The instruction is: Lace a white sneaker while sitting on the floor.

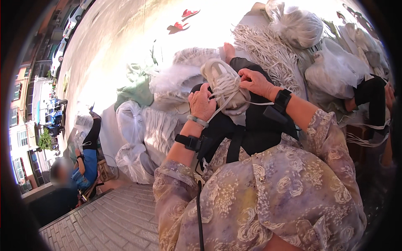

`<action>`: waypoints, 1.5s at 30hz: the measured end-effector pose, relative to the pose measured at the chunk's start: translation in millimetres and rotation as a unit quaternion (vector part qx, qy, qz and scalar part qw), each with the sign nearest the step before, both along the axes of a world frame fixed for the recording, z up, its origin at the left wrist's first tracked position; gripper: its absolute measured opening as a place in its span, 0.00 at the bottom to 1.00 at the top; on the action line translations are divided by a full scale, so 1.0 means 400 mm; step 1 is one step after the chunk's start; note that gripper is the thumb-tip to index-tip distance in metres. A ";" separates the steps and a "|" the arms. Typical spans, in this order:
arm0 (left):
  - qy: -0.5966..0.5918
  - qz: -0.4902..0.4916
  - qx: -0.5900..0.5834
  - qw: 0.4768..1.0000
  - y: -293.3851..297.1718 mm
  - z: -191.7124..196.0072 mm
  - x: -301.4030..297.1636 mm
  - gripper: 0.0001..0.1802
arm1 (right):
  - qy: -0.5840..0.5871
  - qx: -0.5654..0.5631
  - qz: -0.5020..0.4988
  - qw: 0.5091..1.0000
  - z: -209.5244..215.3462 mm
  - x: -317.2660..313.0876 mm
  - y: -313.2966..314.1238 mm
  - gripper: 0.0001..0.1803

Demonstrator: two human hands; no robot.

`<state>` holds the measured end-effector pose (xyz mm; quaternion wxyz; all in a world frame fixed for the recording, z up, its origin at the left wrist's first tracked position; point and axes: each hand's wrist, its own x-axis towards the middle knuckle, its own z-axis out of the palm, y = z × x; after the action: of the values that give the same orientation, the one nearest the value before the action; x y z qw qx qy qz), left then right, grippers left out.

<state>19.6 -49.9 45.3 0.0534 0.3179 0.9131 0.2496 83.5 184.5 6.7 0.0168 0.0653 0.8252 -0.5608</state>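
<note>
A pale beige and white sneaker (231, 104) rests on my lap, its toe pointing away from me. White shoelaces (226, 85) cross over its front and hang loose at the sides. On the shoe's left side, my left hand (202, 103) is closed, with a lace running from its fingers. My right hand (256, 84) pinches the lace at the shoe's right edge, thumb and forefinger together. A lace end trails below this hand toward the wrist.
A heap of white laces (268, 58) lies beyond my right hand. Filled clear plastic bags (299, 27) stand at the far right, and white bundles (157, 127) lie at the left. Red slippers (180, 27) are on the ground ahead. Another person (86, 167) sits at the left.
</note>
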 end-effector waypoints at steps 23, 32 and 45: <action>-0.068 0.051 -0.012 0.996 0.039 0.006 0.014 0.15 | 0.094 0.089 -0.016 0.991 0.033 0.044 -0.019 0.09; -0.030 0.072 0.060 0.995 0.067 -0.031 0.008 0.09 | 0.149 0.224 0.015 0.963 0.060 0.020 -0.054 0.06; -0.120 0.106 0.099 0.982 0.033 -0.075 0.021 0.05 | 0.105 0.230 0.037 0.967 0.062 0.018 -0.064 0.02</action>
<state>27.8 -36.8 15.4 0.1046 0.1908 0.8993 0.3794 90.7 158.8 31.4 -0.0652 -0.0226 0.9310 -0.3585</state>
